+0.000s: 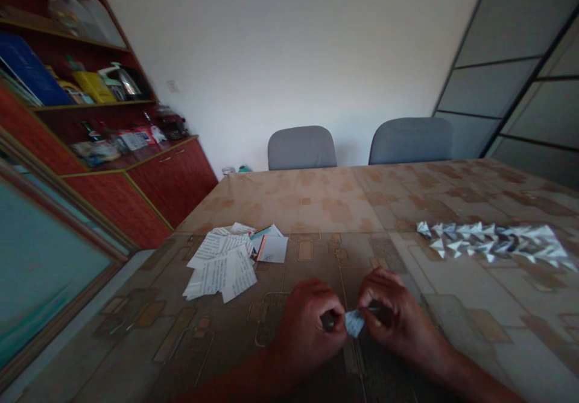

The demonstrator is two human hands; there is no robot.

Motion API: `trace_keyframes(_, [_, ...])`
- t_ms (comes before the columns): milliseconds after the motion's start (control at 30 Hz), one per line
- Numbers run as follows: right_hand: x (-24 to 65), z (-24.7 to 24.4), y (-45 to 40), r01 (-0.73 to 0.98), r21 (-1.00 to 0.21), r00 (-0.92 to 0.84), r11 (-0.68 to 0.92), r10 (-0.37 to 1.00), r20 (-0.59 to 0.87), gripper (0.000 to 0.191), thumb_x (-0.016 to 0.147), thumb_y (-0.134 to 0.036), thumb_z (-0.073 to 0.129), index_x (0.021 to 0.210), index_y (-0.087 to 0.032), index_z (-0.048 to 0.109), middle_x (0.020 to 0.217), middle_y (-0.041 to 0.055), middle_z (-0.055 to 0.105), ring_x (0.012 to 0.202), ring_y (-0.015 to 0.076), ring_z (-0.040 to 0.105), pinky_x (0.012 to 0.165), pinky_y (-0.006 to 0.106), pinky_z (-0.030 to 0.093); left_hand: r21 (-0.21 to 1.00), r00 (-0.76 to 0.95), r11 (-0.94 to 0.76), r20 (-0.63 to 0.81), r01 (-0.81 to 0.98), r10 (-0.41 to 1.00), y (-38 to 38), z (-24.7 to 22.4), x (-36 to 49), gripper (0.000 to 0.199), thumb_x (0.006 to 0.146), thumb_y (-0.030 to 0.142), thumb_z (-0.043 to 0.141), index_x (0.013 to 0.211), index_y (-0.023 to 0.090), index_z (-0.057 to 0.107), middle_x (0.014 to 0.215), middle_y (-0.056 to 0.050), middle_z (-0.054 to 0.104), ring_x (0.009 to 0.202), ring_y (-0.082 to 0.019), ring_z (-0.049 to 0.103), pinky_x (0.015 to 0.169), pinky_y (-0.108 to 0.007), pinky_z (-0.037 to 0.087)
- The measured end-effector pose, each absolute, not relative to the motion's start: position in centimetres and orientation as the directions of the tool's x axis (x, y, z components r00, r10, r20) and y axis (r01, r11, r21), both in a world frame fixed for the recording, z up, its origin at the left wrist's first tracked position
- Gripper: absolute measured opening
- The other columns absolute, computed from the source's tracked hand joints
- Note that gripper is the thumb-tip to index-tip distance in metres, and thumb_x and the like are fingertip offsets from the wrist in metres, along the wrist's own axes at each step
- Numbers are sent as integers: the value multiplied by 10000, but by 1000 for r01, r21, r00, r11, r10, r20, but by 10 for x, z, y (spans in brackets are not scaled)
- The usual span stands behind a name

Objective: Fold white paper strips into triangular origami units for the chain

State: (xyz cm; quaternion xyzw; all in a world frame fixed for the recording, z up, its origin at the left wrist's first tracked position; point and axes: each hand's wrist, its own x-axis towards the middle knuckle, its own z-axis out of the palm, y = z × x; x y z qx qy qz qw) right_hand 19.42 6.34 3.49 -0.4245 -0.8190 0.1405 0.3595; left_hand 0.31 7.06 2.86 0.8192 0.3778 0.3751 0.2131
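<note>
A small folded piece of printed paper (354, 323) is held between my two hands, just above the near part of the table. My left hand (311, 315) pinches its left side between thumb and finger. On its right side my right hand (392, 307) has the same kind of pinch. The fingertips hide part of the folds. To the left lies a loose pile of printed paper pieces (222, 270), with a white and coloured card (272, 249) at its right edge. Rows of pointed folded paper pieces (493, 241) lie at the right.
The patterned tablecloth (312, 201) covers a large table. Two grey chairs (302, 148) stand at its far side, before a white wall. A red-brown cabinet (169, 177) with filled shelves is at the left, and panelled doors (511, 83) are at the right.
</note>
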Motion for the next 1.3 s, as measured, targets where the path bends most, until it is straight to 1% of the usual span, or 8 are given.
trace_keyframes(200, [219,35,69,628,-582,-247,516,841,481,141,817,-108,487,754,-220,544,705,16,613,685,199,571,647,326,419,720,372,-516,371,464,851,73,31,-4,178,586,-21,534,562,151,569,577,19,538,587,-111,508,582,-219,321])
trace_keyframes(300, [212,39,64,607,-574,-319,550,830,458,72,852,-177,577,906,-222,595,830,40,658,829,230,592,753,370,418,741,373,-483,330,467,867,71,32,-3,168,611,-9,548,580,152,585,588,17,536,591,-113,508,577,-217,321])
trace_keyframes(500, [191,43,57,569,-570,-403,593,805,436,133,875,-163,573,748,-199,582,677,8,614,711,195,559,697,340,362,690,403,-520,345,503,848,68,32,4,142,655,29,600,675,163,641,644,5,592,652,-135,539,630,-237,343])
trace_keyframes(667, [192,44,55,563,-576,-412,592,806,425,155,877,-152,563,728,-195,569,667,5,597,691,186,539,697,339,354,652,422,-571,392,499,817,69,32,6,150,614,8,599,613,157,616,599,10,586,618,-129,529,614,-239,332])
trace_keyframes(1067, [222,40,67,620,-647,-321,444,896,307,190,914,-252,513,748,-212,596,719,31,628,708,202,580,656,335,434,764,332,-405,262,502,906,85,32,-14,177,659,14,549,620,170,624,643,6,615,650,-142,572,631,-234,387])
trace_keyframes(1167, [220,41,67,618,-638,-316,460,888,334,168,892,-219,514,746,-209,597,719,32,633,703,202,586,641,327,438,762,333,-433,298,481,894,85,36,-15,106,767,108,587,743,185,656,754,-10,655,765,-168,597,716,-257,415])
trace_keyframes(1233, [215,42,64,608,-632,-330,480,877,349,159,878,-202,520,734,-208,586,702,22,628,698,197,587,643,322,435,757,373,-472,321,451,871,82,38,-10,76,776,187,655,849,192,674,839,-27,674,829,-186,601,753,-272,424])
trace_keyframes(1300, [209,42,62,605,-624,-334,495,869,365,155,872,-193,526,727,-210,580,686,12,624,689,192,586,647,320,430,745,406,-507,340,434,848,78,38,-5,19,765,171,669,775,185,678,772,-24,669,779,-178,598,722,-266,418])
